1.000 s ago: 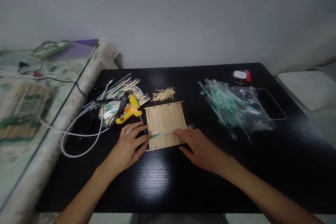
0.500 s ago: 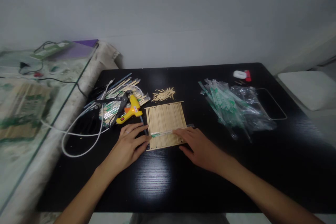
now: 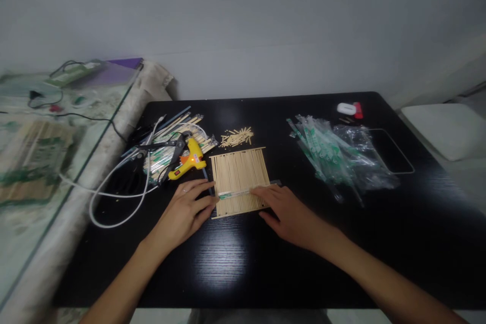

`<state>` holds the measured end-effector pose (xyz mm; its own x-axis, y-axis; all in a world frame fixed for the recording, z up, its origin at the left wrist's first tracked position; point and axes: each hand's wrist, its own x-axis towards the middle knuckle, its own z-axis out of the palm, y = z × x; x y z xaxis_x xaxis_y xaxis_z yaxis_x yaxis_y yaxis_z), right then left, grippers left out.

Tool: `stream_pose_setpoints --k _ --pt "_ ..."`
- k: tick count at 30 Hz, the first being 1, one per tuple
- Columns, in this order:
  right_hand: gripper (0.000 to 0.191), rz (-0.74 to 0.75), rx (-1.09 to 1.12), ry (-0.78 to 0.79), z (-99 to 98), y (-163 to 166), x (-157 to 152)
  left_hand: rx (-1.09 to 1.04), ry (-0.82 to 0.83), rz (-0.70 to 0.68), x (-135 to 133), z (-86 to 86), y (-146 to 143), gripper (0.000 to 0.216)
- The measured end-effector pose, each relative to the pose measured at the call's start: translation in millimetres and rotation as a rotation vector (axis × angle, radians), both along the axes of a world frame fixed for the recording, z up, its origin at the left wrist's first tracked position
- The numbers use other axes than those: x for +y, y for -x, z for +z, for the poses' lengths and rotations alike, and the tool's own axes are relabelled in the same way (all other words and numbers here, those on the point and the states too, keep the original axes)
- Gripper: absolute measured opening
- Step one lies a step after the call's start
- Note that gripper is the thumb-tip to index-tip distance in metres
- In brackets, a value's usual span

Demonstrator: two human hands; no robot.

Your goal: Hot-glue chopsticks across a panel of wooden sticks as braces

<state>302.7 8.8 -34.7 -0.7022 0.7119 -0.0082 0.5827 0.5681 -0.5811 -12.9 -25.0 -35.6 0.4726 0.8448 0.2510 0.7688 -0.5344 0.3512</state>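
A flat panel of pale wooden sticks (image 3: 240, 169), laid side by side with a cross stick along the top and bottom, lies on the black table. Across its lower part runs a narrow clear plastic sleeve (image 3: 232, 194) with green print at its left end; whether anything is inside it I cannot tell. The fingers of my left hand (image 3: 190, 205) pinch the sleeve's left end at the panel's edge. My right hand (image 3: 284, 210) presses its fingertips on the sleeve's right end, thumb by the panel's lower right corner.
A yellow glue gun (image 3: 192, 159) and black-handled pliers (image 3: 176, 149) lie on wrapped chopsticks (image 3: 159, 164) at left, beside a looping white cable (image 3: 90, 207). Short stick offcuts (image 3: 237, 136) are heaped behind the panel. Green-printed wrappers (image 3: 322, 147) lie right, near a white case (image 3: 346, 109).
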Motion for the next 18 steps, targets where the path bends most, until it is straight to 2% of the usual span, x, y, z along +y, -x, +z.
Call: stream_pose_setpoints --k 18 --pt "0.053 -0.005 0.004 0.001 0.9 0.2 -0.5 0.004 0.05 0.005 -1.0 -0.5 1.0 0.019"
